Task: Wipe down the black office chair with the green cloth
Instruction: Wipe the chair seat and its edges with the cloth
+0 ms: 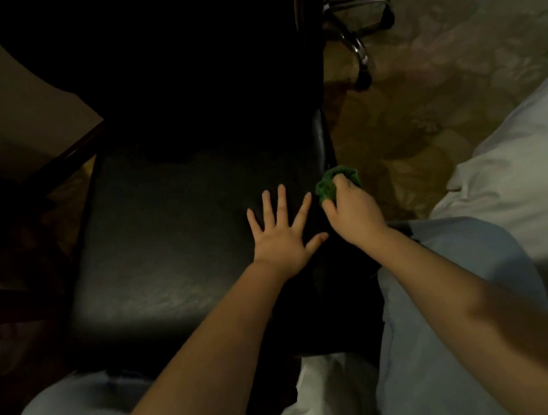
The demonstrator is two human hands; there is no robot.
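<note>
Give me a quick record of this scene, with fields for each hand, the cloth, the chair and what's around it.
left hand: flat on the seat of the black office chair, fingers spread, holds nothing
right hand: grips the green cloth
cloth: bunched, at the seat's right edge
chair: seat faintly lit, backrest in deep shadow
surroundings: chrome chair base on patterned carpet, upper right; white bedding, right

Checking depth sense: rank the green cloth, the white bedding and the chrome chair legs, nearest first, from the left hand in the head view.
1. green cloth, just right of the left hand, gripped by the right hand.
2. white bedding, farther right.
3. chrome chair legs, upper right, on the floor.
</note>
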